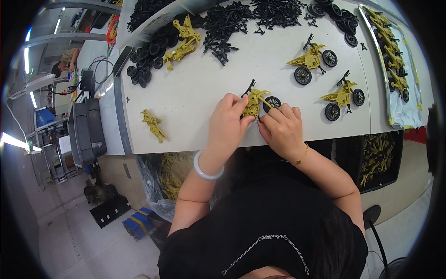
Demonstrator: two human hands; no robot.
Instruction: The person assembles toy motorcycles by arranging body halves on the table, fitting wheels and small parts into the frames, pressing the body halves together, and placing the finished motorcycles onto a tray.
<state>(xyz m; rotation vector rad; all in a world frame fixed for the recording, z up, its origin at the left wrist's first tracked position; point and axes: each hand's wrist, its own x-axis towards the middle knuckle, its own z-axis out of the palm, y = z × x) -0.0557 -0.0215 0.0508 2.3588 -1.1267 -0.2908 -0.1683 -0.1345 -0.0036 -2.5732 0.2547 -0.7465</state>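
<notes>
The yellow toy motorcycle [253,100] is held just above the worktable [195,132], near its front edge and between the two hands. The left hand [227,117] is clamped on the motorcycle's left side, thumb below and fingers above; a black handlebar [250,88] projects beyond the fingertips. The right hand [282,126] is at the motorcycle's right side, its curled fingers close together beside a black spoked wheel [272,102]; whether they grip a separate part cannot be told. Two similar motorcycles, each with two wheels and a handlebar, stand on the table to the right: the rear unit [310,58] and the front unit [342,96]. A loose yellow body [154,124] lies well apart to the left. Further yellow bodies [185,45] lie toward the back, beside a pile of black wheels [153,50]. Small black parts [227,22] are heaped at the back centre. At far right, a lined tray [409,114] holds a row of yellow motorcycles [391,51].
</notes>
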